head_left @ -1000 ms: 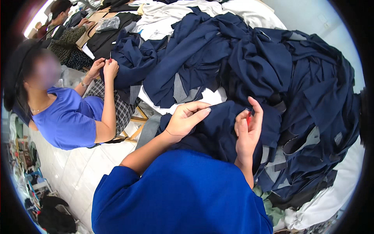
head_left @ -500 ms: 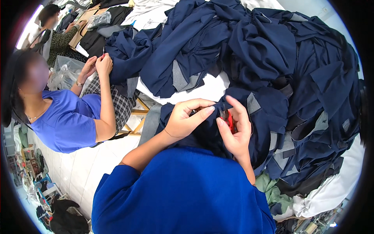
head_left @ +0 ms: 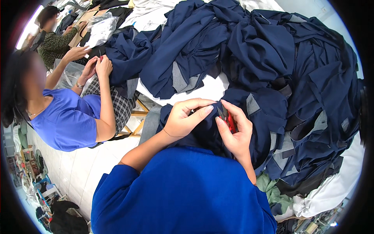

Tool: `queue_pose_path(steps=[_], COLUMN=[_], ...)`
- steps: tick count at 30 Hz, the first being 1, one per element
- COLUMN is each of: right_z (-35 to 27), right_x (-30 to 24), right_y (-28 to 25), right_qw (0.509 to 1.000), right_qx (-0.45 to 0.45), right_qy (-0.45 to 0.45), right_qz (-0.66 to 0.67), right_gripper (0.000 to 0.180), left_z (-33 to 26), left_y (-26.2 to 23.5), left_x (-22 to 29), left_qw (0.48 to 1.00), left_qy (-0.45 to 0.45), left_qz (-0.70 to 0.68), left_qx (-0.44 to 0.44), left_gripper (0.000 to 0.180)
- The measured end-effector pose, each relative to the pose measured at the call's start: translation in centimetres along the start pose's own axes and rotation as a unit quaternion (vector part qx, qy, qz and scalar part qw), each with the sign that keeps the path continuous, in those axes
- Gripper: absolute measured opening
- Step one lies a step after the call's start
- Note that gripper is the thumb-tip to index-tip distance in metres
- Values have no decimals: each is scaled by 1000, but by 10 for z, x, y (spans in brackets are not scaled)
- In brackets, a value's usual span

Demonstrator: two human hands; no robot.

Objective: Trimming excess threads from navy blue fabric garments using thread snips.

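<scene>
My left hand (head_left: 186, 117) pinches a fold of a navy blue garment (head_left: 269, 113) lying right in front of me. Beside it, my right hand (head_left: 235, 130) grips small red-handled thread snips (head_left: 229, 119), their blades pointing at the pinched fabric near my left fingertips. The two hands almost touch. A large heap of navy blue garments (head_left: 249, 46) with grey linings covers the white table (head_left: 210, 87) beyond and to the right.
A person in a blue top (head_left: 66, 117) sits at my left, both hands on another navy piece. A further person (head_left: 54, 39) works at the far left. Clear plastic bags (head_left: 99, 29) lie near them. Green cloth (head_left: 272, 191) lies at lower right.
My hands have drawn together over the navy garment; the red snips, unseen a second ago, now sit in my right hand at the fold. The view has shifted slightly.
</scene>
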State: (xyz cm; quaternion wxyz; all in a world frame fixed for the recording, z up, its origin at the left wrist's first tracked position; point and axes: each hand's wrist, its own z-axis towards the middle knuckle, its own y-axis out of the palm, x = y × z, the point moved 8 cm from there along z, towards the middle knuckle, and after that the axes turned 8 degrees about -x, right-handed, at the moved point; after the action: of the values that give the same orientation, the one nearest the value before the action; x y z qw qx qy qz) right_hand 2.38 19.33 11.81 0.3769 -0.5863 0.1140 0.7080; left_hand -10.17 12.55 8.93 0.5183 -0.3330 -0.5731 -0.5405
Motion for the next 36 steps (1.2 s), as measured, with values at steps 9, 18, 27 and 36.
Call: queue_pose_path(steps=[9,18,27,36], right_z=[2,6,3,4], right_x=[-2,-2,9,33], right_y=[1,4,-2,-4], right_qw=[1000,1000,999,981], right_qx=[-2,-6,34,97], right_qy=[5,12,37,110], right_qz=[-8,-1,-3,130], right_gripper=[39,38,36,37], left_z=[-1,-1,4,7], left_y=[-3,-5,0,-1], left_x=[-1,0,-1,-4], left_qw=[1000,1000,997,992], left_qy=[18,10,46,31], left_qz=[20,-4,59,119], left_qx=[3,8,9,12], left_gripper=[20,20,21,19])
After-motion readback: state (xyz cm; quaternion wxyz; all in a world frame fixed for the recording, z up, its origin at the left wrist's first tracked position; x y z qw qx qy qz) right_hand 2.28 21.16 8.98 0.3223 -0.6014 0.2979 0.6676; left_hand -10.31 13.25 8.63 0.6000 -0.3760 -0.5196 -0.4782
